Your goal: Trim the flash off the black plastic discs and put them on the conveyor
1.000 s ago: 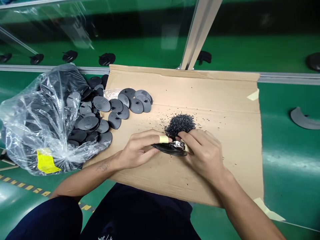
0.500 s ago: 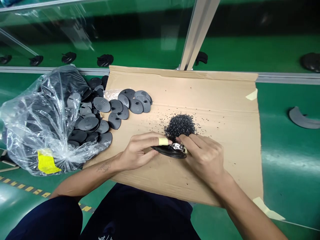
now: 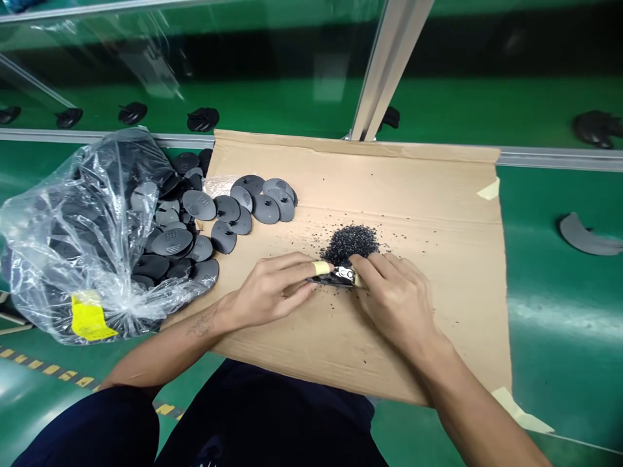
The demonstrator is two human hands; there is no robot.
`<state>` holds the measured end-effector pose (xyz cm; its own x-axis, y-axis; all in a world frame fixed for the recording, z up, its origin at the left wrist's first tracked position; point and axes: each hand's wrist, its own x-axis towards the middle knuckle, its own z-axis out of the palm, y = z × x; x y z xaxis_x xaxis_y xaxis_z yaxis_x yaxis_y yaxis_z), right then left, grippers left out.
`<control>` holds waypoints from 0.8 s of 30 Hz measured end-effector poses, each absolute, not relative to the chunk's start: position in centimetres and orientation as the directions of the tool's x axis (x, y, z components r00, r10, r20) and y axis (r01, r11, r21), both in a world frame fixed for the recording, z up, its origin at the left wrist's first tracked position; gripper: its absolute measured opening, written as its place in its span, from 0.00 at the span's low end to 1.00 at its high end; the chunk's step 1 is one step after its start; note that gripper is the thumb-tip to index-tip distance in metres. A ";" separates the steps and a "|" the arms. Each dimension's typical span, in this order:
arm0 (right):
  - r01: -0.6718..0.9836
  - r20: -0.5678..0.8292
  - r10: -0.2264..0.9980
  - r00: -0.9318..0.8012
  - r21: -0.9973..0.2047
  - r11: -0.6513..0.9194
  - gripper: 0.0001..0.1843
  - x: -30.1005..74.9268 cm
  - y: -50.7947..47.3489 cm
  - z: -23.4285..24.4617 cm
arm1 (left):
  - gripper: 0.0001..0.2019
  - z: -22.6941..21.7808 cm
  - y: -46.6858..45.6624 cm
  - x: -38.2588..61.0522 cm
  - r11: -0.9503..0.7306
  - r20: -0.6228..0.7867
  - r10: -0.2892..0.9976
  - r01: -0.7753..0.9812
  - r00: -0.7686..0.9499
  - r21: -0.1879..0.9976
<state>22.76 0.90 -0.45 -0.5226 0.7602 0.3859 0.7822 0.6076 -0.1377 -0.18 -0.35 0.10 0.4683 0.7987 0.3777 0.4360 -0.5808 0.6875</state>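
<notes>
My left hand (image 3: 280, 285), yellow tape round its index finger, pinches a black oval plastic disc (image 3: 324, 281) tilted nearly edge-on. In my right hand (image 3: 396, 288) is a pair of small nippers; their silver metal head (image 3: 344, 273) meets the disc's upper side. My fingers hide most of the nippers' handles and cover part of the disc. Just beyond both hands lies a heap of tiny black plastic snippets (image 3: 354, 241), with loose bits scattered around it. Several oval discs (image 3: 266, 209) lie overlapping at the left of the cardboard, some with a small stub on the face.
The cardboard sheet (image 3: 438, 324) is held at its right corners by pale tape (image 3: 520, 412). A clear plastic bag (image 3: 87, 233) full of discs spills open at the left. Behind stands a clear panel with a metal post (image 3: 389, 71). A curved grey piece (image 3: 586, 235) lies at the right.
The disc has turned from showing its dark face to nearly edge-on and risen slightly, moving away from me with the nippers. Both hands keep their grip.
</notes>
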 end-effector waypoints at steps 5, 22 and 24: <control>0.598 0.312 0.848 -0.428 -0.606 0.525 0.12 23.2 1.0 0.4 | 0.06 0.2 0.0 0.0 -0.312 0.208 0.934 0.377 0.291 0.872; 0.448 0.644 0.561 -0.521 -0.353 0.821 0.10 22.5 0.5 -0.3 | 0.06 6.1 3.2 -1.7 -0.481 -0.006 0.632 0.398 0.775 0.781; 0.449 0.659 0.546 -0.517 -0.334 0.829 0.11 22.5 0.5 -0.6 | 0.06 6.8 4.3 -1.9 -0.587 0.001 0.568 0.404 0.823 0.702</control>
<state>22.46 0.51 -0.56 -0.5172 0.5460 0.6591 0.4487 0.8288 -0.3344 -1.90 4.35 6.82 0.8231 0.5680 0.0006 0.4044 -0.5867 0.7016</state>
